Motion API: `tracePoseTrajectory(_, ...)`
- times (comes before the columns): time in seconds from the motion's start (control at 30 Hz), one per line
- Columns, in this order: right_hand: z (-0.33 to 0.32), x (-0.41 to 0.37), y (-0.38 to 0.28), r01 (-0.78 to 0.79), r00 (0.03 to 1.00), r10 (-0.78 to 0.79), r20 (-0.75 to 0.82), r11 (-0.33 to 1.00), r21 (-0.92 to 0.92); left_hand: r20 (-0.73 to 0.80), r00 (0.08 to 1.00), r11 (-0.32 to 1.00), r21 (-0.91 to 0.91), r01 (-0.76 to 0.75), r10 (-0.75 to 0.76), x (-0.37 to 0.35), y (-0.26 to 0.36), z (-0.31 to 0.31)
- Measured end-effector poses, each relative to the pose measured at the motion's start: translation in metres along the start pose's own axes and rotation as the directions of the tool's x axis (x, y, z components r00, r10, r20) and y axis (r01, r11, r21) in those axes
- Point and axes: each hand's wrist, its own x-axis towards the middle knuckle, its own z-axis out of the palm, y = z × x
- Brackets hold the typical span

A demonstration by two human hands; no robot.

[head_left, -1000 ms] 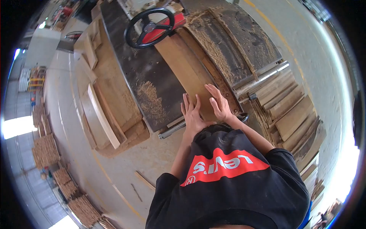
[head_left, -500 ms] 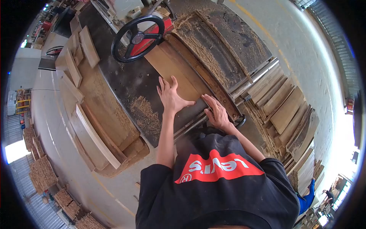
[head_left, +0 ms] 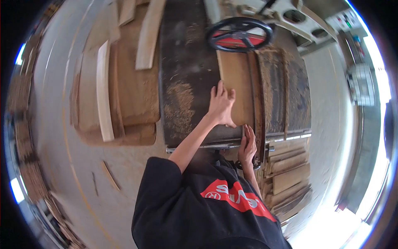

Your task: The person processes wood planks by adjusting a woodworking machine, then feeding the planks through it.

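A flat brown wooden board (head_left: 238, 83) lies on the dark machine table (head_left: 186, 62), alongside a rusty metal guide rail (head_left: 259, 91). Its far end passes beneath a black handwheel (head_left: 239, 35). My left hand (head_left: 222, 106) rests on the board's near left part, fingers spread and thumb reaching toward the near end. At that near end, close to the rail, my right hand (head_left: 248, 144) has its fingers stretched out against the board. Neither hand is wrapped around it.
Sawdust (head_left: 179, 106) is heaped on the table left of the board, with more right of the rail. A pallet-like surface at left carries loose planks, including a pale curved strip (head_left: 104, 91). Stacked boards (head_left: 290, 176) stand at lower right. Wood scraps (head_left: 110, 176) lie on the floor.
The head view has turned, so the table now runs nearly straight away from me. Both hands stay at the board's near end, the left still spread. Any board movement is hard to tell.
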Motion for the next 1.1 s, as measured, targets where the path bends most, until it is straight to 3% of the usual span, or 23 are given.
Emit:
tracePoseTrajectory(0.1, 0.002, 0.001, -0.002, -0.026, 1.000, 0.025, 0.018, 0.998, 0.059, 0.001, 1.000, 0.996, 0.091, -0.001, 0.001, -0.001, -0.001, 0.003)
tracePoseTrajectory(0.23, 0.005, 0.005, -0.001, 0.024, 1.000, -0.025, 0.014, 0.997, 0.075, -0.015, 1.000, 1.000, 0.016, 0.008, -0.008, -0.005, -0.005, 0.003)
tracePoseTrajectory(0.37, 0.003, 0.000, -0.001, 0.019, 0.999, -0.018, -0.028, 0.999, 0.040, -0.181, 0.983, 0.989, -0.146, -0.003, -0.023, -0.021, 0.004, 0.028)
tracePoseTrajectory(0.5, 0.003, -0.002, -0.002, 0.062, 0.994, -0.057, -0.097, 0.997, 0.047, -0.201, 0.975, 0.990, -0.126, 0.065, -0.090, -0.043, 0.028, 0.050)
tracePoseTrajectory(0.6, 0.001, -0.004, -0.004, 0.070, 0.992, -0.061, -0.107, 0.994, 0.086, -0.392, 0.918, 0.994, -0.112, 0.020, -0.062, -0.046, 0.029, 0.089)
tracePoseTrajectory(0.77, 0.001, -0.010, 0.009, 0.207, 0.975, -0.190, -0.119, 0.966, 0.153, -0.577, 0.817, 0.999, -0.042, -0.009, -0.016, -0.041, 0.021, 0.097)
tracePoseTrajectory(0.9, -0.001, -0.003, 0.018, 0.199, 0.979, -0.192, -0.066, 0.971, 0.135, -0.465, 0.885, 0.999, 0.028, 0.024, -0.008, -0.041, 0.017, 0.087)
tracePoseTrajectory(1.1, -0.012, 0.001, 0.011, 0.173, 0.985, -0.172, -0.020, 0.969, 0.178, -0.485, 0.874, 1.000, -0.011, -0.002, -0.004, -0.030, 0.011, 0.085)
